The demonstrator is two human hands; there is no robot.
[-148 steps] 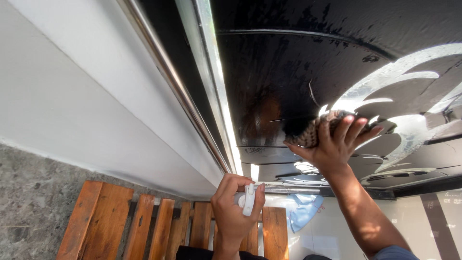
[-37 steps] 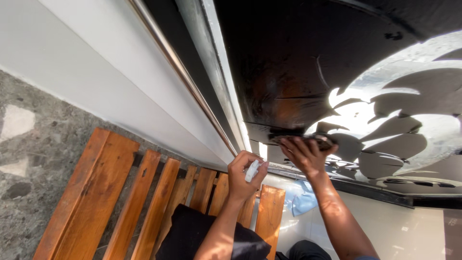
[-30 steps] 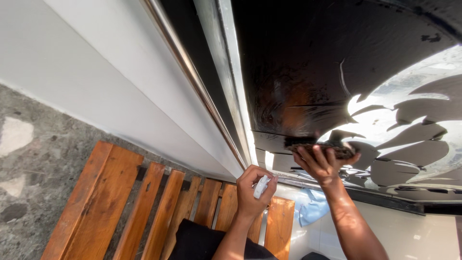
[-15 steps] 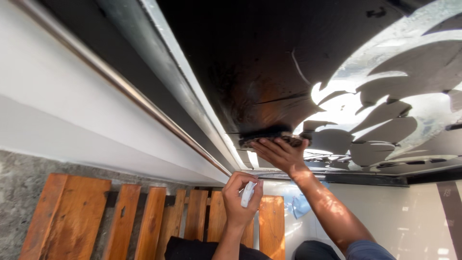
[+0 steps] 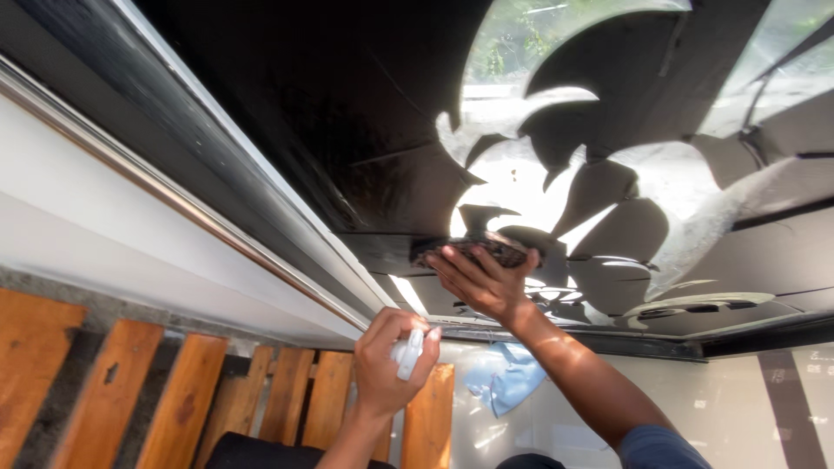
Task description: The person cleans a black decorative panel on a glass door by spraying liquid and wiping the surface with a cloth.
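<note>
— What is the right hand [image 5: 479, 282] doing?

— It presses a dark mottled cloth [image 5: 469, 250] flat against the lower part of the glass pane [image 5: 556, 174], fingers spread over the cloth and closed down on it, just above the dark bottom frame.

— How would that cloth handle?

— It looks soft and light, a limp wad that folds under the palm. I'd judge it best held as it is, bunched under the fingers, since a pinched corner would let the rest flop. The glass itself is stiff and fragile, probably slick where it is damp.

— And the left hand [image 5: 389, 360]?

— Curled tight around a small white spray bottle [image 5: 408, 352], held low near the wooden slatted bench [image 5: 287, 404], apart from the glass. A blue cloth [image 5: 508, 378] lies on the pale floor below the pane.
</note>
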